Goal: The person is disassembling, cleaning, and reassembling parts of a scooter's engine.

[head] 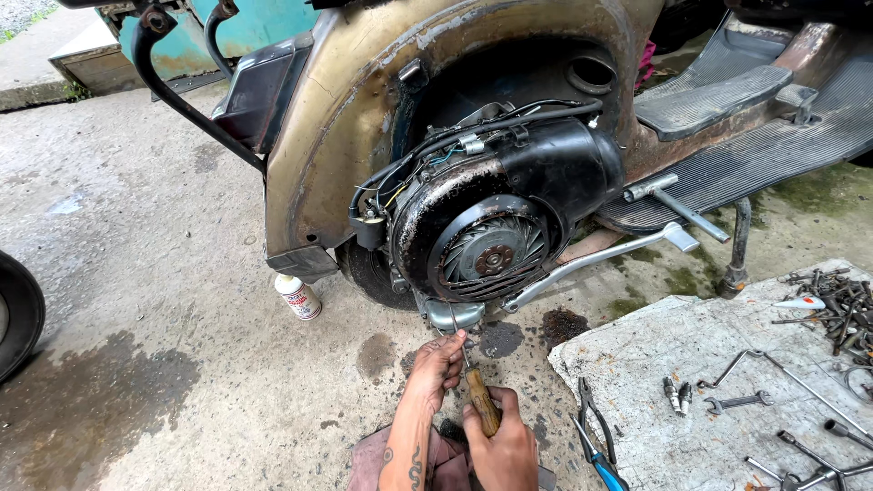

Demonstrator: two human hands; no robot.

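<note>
Low at centre frame, right hand (503, 447) grips a wooden-handled screwdriver (480, 398) — left hand (440, 364) pinches its shaft under the engine's flywheel fan cover (491, 245); keep the tip square and steady.

The tip of the screwdriver (482, 400) hides behind the left hand (436, 368). The bottom edge cuts off the right hand (502, 450) and the blue pliers (596, 436). The black tyre (16, 314) on the left is cut off too.
</note>
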